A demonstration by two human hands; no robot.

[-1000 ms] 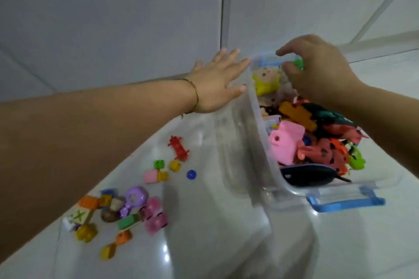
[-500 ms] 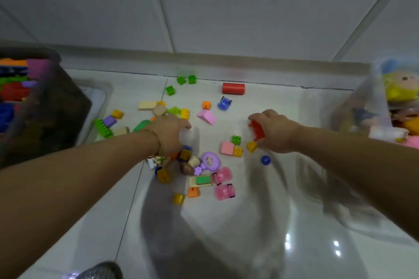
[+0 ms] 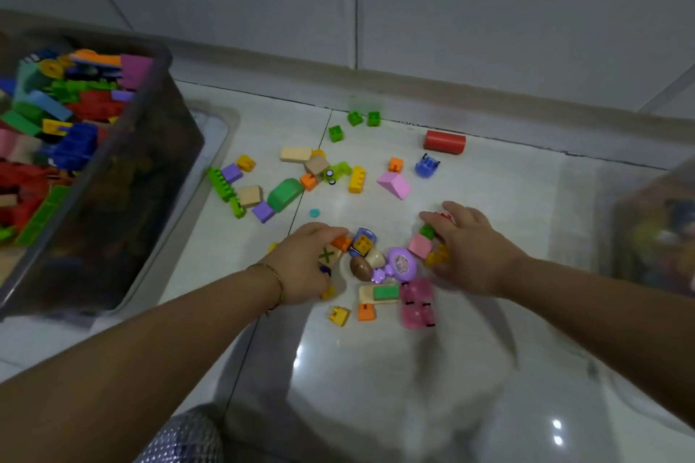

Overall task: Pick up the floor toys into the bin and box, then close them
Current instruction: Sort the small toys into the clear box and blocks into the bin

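— Where are the hands?

— Both sit low in the middle of the frame, down on the floor [image 3: 489, 177] among the loose toys. The left hand [image 3: 304, 259] has its fingers curled round a pale block with a green X [image 3: 328, 256], and an orange block [image 3: 341, 242] touches its fingertips.

— And the other?

— The right hand [image 3: 474, 252] bends over a small cluster. A red piece [image 3: 446, 216] is pinched between thumb and forefinger. A small green block [image 3: 427, 231], a pink block [image 3: 419, 246] and a clear yellow block [image 3: 438, 256] lie against its palm side.

— What lies between them?

— A purple toy [image 3: 401, 264], a brown egg-shaped piece [image 3: 360, 267], a tan block with a green top [image 3: 380, 293] and some pink translucent pieces [image 3: 417, 303].

— And the containers?

— The dark bin [image 3: 150, 180] stands open at the left of the frame, heaped with bricks. The clear box [image 3: 632, 237] is at the right edge, blurred, with toys showing through its wall.

— Any toys further out?

— Yes, higher in the frame, nearer the wall: a red cylinder [image 3: 444, 142], a pink wedge [image 3: 393, 185], a blue piece [image 3: 427, 165] and three green cubes [image 3: 355, 118]. A scatter of blocks lies just beside the bin.
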